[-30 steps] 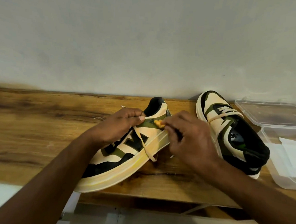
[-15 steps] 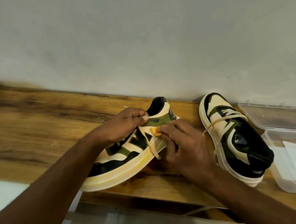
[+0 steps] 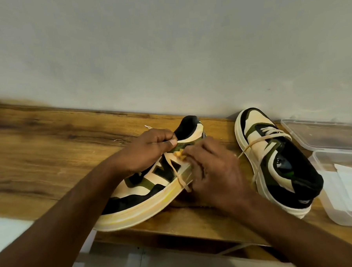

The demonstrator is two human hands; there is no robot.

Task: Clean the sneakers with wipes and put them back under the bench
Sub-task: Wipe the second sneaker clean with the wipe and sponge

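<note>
A cream, green and black sneaker (image 3: 145, 188) lies tilted on its side on the wooden bench (image 3: 49, 152). My left hand (image 3: 149, 149) grips its upper near the collar. My right hand (image 3: 211, 170) pinches a small yellow-stained wipe (image 3: 179, 154) against the sneaker's side, just below my left thumb. A loose lace (image 3: 178, 174) hangs over the sole. The second sneaker (image 3: 274, 160) stands upright to the right, its toe towards the wall.
A clear plastic box (image 3: 341, 188) with white wipes inside sits at the bench's right end, its lid (image 3: 322, 134) open behind it. A plain wall runs along the bench's back edge. Pale floor shows below the front edge.
My right hand has shifted the wipe slightly along the sneaker's side; the left hand keeps its hold. The view has moved a little.
</note>
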